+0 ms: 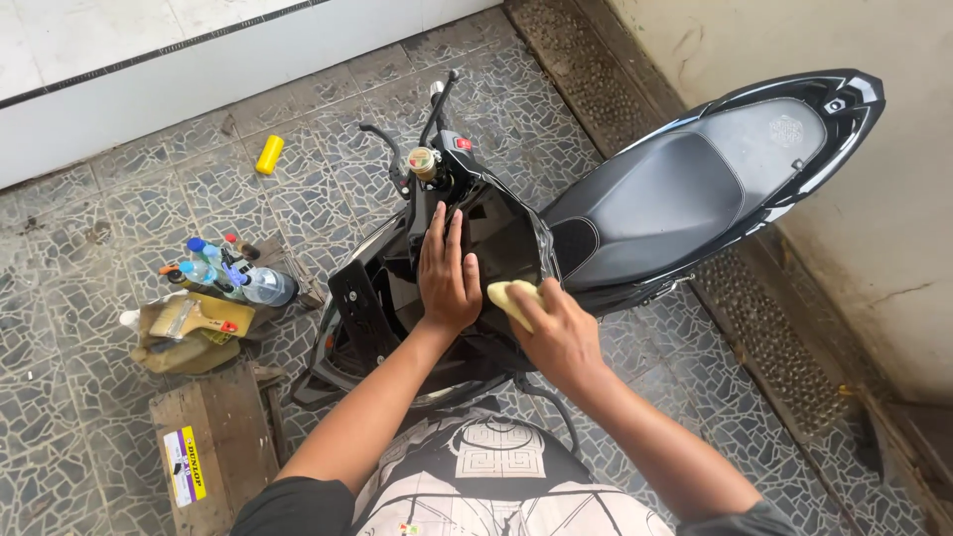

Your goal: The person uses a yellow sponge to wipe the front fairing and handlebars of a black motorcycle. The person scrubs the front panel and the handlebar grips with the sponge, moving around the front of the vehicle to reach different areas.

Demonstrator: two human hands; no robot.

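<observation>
Black scooter [635, 199], seen from above, parked on patterned grey tile floor [89, 328] beside a cream wall [794, 40]; seat twd upper right, handlebars w/ brake levers twd top centre. Left hand [447, 270]: flat, palm down on glossy black front inner panel [501, 238], fingers spread & pointing twd handlebars, grip apart, nothing held. Right hand [561, 333]: just beside left, grip clamped on small pale yellow sponge [513, 300], sponge pressed to lower edge of same panel, near front of seat. Small round cap w/ tan top [423, 159] at handlebar centre; red switch [463, 143] just beside it. Floor, left of scooter: cluster of plastic bottles w/ blue & red caps [223, 268], one clear bottle lying on its side [268, 286]; wide paintbrush w/ wooden handle [194, 316] resting on yellowish cloth/bag [189, 352], touching bottle cluster. Yellow cylindrical item [269, 154] lying alone on tiles, well apart, nearer white wall base [199, 69]. Wooden box/stool [213, 442] w/ sticker on top, bottom left, near person's left arm. Grated drain strip [764, 328] along cream wall, passing under scooter's rear. Person's patterned white shirt [496, 476] at bottom edge, dark sleeves.
</observation>
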